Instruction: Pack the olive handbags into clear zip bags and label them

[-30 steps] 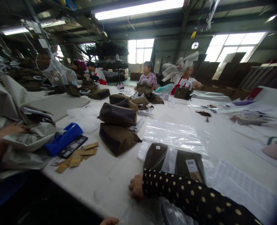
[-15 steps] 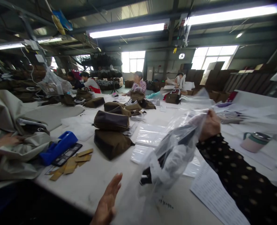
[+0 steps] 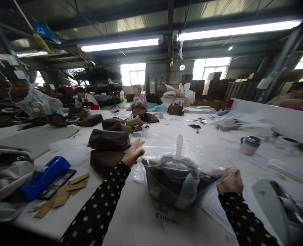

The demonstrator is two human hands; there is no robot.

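Observation:
A dark handbag [image 3: 164, 182] stands upright on the white table inside a clear plastic bag [image 3: 151, 136]. Its handles [image 3: 192, 186] are wrapped in white padding, and a ribbed pale strip [image 3: 178, 147] sticks up above them. My right hand [image 3: 230, 181] is closed on the plastic at the handbag's right end. At the left end is my left hand [image 3: 134, 153], fingers stretched out beside the plastic; whether it touches the film I cannot tell. Just behind my left hand, brown pouches [image 3: 109, 139] are stacked.
A blue tape dispenser [image 3: 46, 177] and cardboard pieces [image 3: 64, 191] lie at left. On the right are a lidded mug [image 3: 250, 145], a printed sheet [image 3: 218, 208] and a grey machine [image 3: 271, 205]. Several people sit around the table; one person [image 3: 138, 97] faces me across it.
The wrapped handbag, earlier tilted and held up by my right hand, now stands on the table. My right hand has lowered; my left hand has moved forward to its left end. The view has turned right.

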